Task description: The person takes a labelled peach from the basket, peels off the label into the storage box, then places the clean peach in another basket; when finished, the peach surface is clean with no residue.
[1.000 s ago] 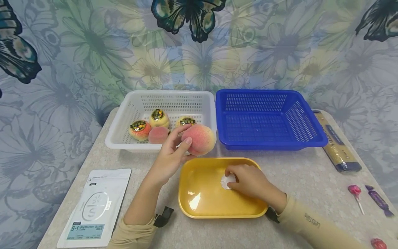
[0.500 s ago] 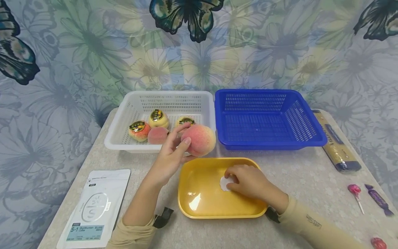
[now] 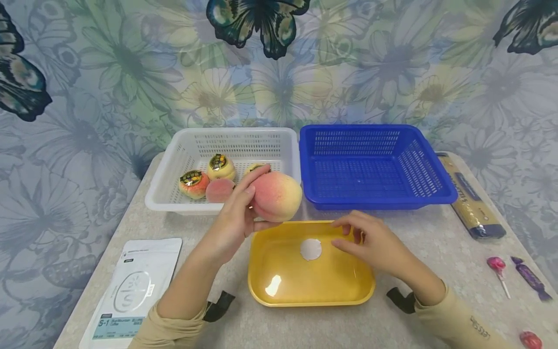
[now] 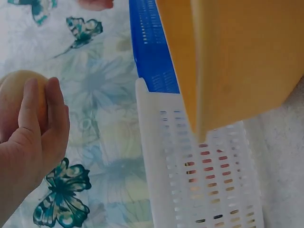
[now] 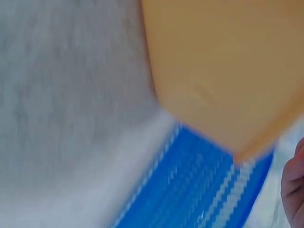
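2 hands work over the table (image 3: pixel 392 310). Nearest lies the yellow tray (image 3: pixel 279 295), with a round white sticker (image 3: pixel 311 249) flat on its floor. The right hand (image 3: pixel 375 245) hovers just above the tray's far right part, fingers loosely extended and holding nothing, close beside the sticker but apart from it. The left hand (image 3: pixel 233 220) holds the peach (image 3: pixel 276 196) up over the tray's far rim, fingers and thumb curled round its left side and underside.

The peach looks round, plump and fuzzy, probably light enough for 1 hand but soft-skinned and easily bruised; a broad cupping hold round its widest part, not a fingertip pinch, should suit it best.

Beyond stand the white basket (image 3: pixel 174 206), holding 4 smaller fruits, 3 of them labelled, and the blue basket (image 3: pixel 379 203) to its right.
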A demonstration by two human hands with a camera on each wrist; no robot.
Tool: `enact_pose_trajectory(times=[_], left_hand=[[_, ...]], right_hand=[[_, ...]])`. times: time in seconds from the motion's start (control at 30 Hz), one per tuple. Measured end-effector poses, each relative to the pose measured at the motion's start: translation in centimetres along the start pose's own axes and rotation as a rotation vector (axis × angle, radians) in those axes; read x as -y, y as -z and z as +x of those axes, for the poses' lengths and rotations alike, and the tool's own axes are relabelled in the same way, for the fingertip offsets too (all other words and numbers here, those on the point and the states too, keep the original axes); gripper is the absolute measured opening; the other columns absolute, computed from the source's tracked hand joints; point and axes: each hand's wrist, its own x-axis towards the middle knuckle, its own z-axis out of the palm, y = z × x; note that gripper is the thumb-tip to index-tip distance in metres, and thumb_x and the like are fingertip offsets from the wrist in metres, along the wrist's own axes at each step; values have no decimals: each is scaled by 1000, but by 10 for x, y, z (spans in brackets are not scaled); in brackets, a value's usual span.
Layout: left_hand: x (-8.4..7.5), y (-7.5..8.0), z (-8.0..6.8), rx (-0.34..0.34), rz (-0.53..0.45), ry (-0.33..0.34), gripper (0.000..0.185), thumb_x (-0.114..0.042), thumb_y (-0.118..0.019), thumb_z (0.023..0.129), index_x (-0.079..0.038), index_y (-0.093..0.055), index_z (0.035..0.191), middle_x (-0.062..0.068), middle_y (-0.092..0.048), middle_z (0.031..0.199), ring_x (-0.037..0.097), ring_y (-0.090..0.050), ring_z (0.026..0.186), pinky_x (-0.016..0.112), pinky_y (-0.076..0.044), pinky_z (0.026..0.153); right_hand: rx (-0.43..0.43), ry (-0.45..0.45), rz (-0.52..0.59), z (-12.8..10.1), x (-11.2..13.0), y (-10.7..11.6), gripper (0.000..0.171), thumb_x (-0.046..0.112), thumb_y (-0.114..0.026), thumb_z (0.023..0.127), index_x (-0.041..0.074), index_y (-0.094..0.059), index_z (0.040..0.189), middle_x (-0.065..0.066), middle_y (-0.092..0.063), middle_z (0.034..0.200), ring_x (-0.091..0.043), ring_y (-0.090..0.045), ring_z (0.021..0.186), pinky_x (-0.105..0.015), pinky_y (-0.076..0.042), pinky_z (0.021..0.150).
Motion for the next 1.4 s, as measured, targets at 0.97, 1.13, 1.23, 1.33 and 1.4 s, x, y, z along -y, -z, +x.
enact_pose_trajectory(times=[0.97,1.13,1.23,1.33,1.4], left_hand=[[-24,-59,69,203,137,-95,67,-10,-72,90,-37,-43,143,5,-47,141,31,-69,104,45,-60,85],[-14,-75,98,174,161,-90,66,-17,-76,88,-39,-43,140,4,-50,137,27,-69,103,41,-60,84],[-5,-86,116,144,207,-83,66,-23,-78,87,-40,-42,140,3,-52,134,23,-67,104,35,-59,86],[6,-97,132,126,241,-59,66,-29,-78,87,-39,-41,140,3,-54,132,18,-63,109,31,-55,91],[14,-105,143,115,242,-44,66,-31,-78,86,-38,-41,140,3,-55,131,17,-61,112,30,-53,94]], right_hand=[[-439,-414,-47,-29,-102,90,82,32,-82,82,5,-42,149,-24,-23,155,-44,-11,143,-74,-15,106],[-420,-463,-38,-32,-115,93,95,36,-80,83,6,-27,156,-22,-11,161,-44,-5,146,-76,-12,109],[-406,-484,-32,-33,-122,94,100,38,-80,83,7,-21,158,-21,-6,162,-45,-2,147,-76,-11,110],[-392,-508,-19,-33,-127,94,104,40,-79,83,8,-16,159,-20,-2,163,-45,0,148,-76,-11,110],[-393,-522,-15,-33,-129,96,105,42,-79,83,7,-15,159,-20,-1,163,-45,0,148,-76,-11,111]])
